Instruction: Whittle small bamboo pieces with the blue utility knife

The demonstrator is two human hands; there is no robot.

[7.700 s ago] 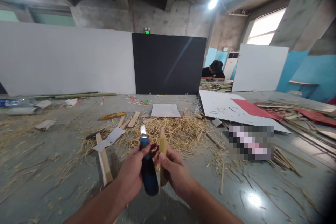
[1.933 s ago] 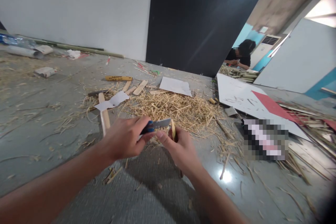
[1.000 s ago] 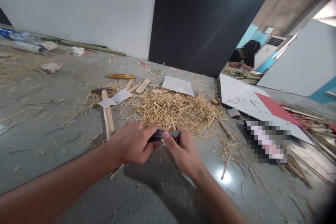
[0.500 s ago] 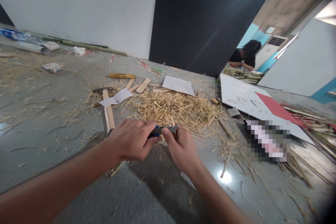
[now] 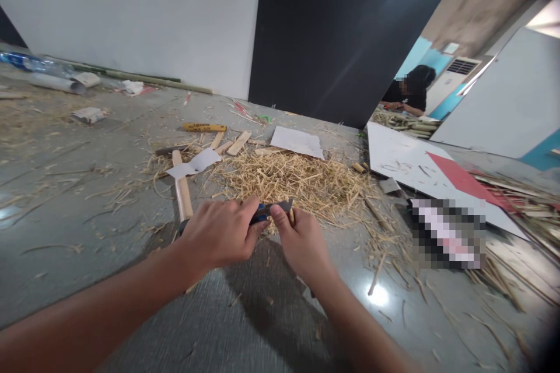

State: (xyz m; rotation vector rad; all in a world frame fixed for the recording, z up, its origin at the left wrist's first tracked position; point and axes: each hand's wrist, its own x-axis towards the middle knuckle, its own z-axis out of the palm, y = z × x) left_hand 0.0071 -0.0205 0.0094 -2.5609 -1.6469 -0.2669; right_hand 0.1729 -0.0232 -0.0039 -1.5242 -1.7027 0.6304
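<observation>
Your left hand [image 5: 223,230] clamps the blue knife [image 5: 261,213], your right hand [image 5: 305,242] the pale strip [image 5: 292,217] (mostly hidden) above the counter [image 5: 210,332], where too hard a push could skid the blade [image 5: 286,205] into you.

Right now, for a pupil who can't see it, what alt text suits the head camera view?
A left hand grips a knife, and a right hand holds a yellowish stick with its thumb at the blade. Beyond them, straw-like shavings lie heaped on a grey surface.
</observation>
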